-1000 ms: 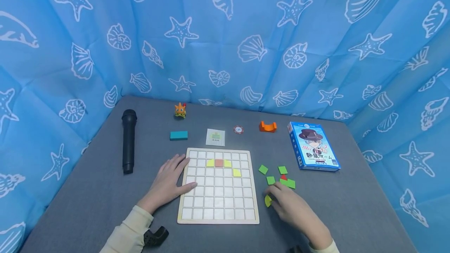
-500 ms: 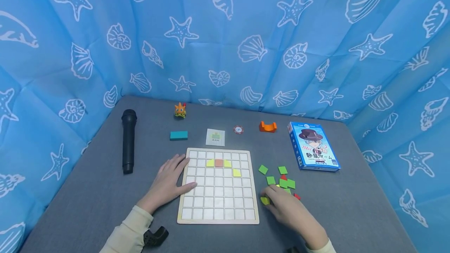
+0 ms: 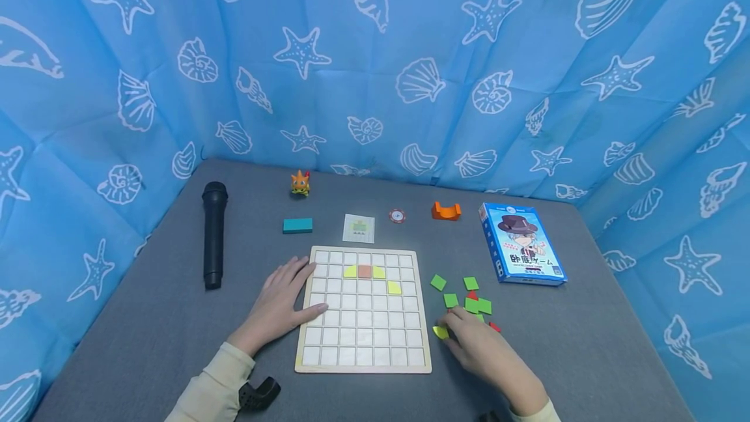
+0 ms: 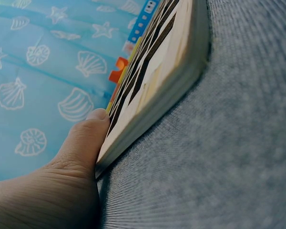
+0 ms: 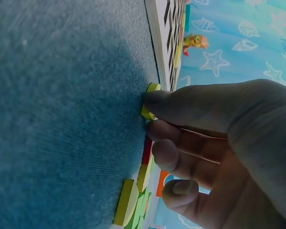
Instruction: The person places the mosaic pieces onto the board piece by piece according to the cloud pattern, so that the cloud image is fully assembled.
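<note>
A wooden grid board with white squares lies before me. Several yellow tiles with a rounded corner and one pinkish-brown square tile sit in its cells. My left hand rests along the board's left edge, fingers extended; in the left wrist view the thumb lies against its rim. Right of the board, my right hand pinches a yellow tile between thumb and index finger, low over the cloth. In the right wrist view the thumb covers part of this yellow tile.
Several green tiles and small red pieces lie beyond the right hand. Farther back are a pattern card, poker chip, teal block, orange holder, toy figure, microphone and blue game box.
My right hand has moved slightly left with the yellow tile, which has turned. More green tiles and a red piece show beside it. The left hand has stayed in place.
</note>
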Motion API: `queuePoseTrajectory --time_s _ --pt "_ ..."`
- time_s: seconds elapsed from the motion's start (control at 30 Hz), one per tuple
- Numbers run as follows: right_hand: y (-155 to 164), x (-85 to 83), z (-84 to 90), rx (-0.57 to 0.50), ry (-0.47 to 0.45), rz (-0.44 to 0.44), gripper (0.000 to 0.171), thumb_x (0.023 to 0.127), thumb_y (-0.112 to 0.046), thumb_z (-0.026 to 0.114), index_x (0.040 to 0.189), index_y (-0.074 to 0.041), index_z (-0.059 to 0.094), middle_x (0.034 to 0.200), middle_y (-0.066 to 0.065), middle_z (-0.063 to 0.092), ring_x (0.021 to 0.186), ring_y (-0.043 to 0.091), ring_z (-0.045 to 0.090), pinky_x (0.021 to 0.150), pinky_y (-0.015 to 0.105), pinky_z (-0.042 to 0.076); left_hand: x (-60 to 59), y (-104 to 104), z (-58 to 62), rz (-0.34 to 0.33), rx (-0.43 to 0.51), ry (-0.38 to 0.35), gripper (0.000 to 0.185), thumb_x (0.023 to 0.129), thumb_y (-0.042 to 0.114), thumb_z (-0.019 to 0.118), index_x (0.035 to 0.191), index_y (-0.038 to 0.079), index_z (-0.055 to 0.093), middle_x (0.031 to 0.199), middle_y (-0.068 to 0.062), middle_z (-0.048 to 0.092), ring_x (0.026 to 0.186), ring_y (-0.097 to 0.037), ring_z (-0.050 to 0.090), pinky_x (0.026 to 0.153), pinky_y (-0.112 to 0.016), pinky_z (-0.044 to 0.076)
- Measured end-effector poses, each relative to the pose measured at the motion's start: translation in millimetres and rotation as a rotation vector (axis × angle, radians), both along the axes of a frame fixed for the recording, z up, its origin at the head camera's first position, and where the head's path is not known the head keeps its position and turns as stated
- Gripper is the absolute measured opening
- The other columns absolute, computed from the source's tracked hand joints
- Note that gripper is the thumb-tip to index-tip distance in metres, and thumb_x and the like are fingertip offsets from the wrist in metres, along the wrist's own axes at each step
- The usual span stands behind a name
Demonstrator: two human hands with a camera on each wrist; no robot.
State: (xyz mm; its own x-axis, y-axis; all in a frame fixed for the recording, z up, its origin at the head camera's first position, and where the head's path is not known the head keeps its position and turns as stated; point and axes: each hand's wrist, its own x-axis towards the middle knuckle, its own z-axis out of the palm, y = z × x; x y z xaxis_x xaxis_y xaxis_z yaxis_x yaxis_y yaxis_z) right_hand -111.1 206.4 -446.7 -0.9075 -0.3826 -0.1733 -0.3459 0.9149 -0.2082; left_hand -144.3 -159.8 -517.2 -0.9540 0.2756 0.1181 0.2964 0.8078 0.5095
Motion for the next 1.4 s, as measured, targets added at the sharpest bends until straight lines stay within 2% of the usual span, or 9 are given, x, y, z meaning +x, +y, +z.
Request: queuePoseTrajectory --time_s 0.33,0.57,0.8,1.17,1.4 --pt "-6.5 -7.8 4.0 -0.035 0.03 0.042 0.022 0.083 -0.02 0.075 0.104 -0.016 0.066 0.09 -0.011 0.056 0.073 0.002 0.048 0.065 0.022 0.049 0.4 0.2 0.4 -0.001 0.004 -0.01 0.087 0.083 0.07 0.055 0.149 0.017 0.035 0.154 -0.009 0.031 0.144 -0.031 0.022 0.112 -0.058 0.019" --pt "-28.3 -19.1 8.8 -0.076 0.115 0.172 0.024 0.084 -0.02 0.074 0.106 -0.015 0.066 0.091 -0.009 0.057 0.073 0.003 0.048 0.064 0.02 0.05 0.9 -0.4 0.0 0.006 -0.002 -0.007 0.087 0.083 0.07 0.055 0.149 0.017 0.035 0.154 -0.009 0.031 0.144 -0.032 0.022 0.112 -0.058 0.02" --pt "-43.8 -29.4 3.9 -0.093 0.131 0.249 0.023 0.086 -0.021 0.072 0.106 -0.014 0.066 0.094 -0.007 0.059 0.076 0.004 0.05 0.07 0.022 0.053 0.2 -0.4 -1.4 0.004 -0.004 0.014 0.086 0.083 0.069 0.055 0.149 0.017 0.035 0.154 -0.009 0.031 0.144 -0.031 0.022 0.113 -0.056 0.02" --pt "-49.9 -33.5 -2.0 -0.091 0.112 0.265 0.027 0.084 -0.015 0.073 0.11 -0.016 0.065 0.101 -0.005 0.062 0.082 0.006 0.055 0.077 0.026 0.055 -0.1 -0.5 -1.1 -0.002 -0.006 0.013 0.086 0.084 0.068 0.055 0.15 0.017 0.034 0.154 -0.009 0.03 0.145 -0.031 0.021 0.113 -0.057 0.019" --pt "-50.4 -33.4 -2.1 -0.1 0.141 0.277 0.03 0.085 -0.01 0.072 0.113 -0.016 0.063 0.102 -0.004 0.061 0.081 0.006 0.054 0.076 0.026 0.055 0.6 0.5 0.2 0.002 -0.004 0.01 0.086 0.083 0.068 0.056 0.149 0.016 0.034 0.154 -0.01 0.031 0.144 -0.032 0.021 0.113 -0.058 0.019"
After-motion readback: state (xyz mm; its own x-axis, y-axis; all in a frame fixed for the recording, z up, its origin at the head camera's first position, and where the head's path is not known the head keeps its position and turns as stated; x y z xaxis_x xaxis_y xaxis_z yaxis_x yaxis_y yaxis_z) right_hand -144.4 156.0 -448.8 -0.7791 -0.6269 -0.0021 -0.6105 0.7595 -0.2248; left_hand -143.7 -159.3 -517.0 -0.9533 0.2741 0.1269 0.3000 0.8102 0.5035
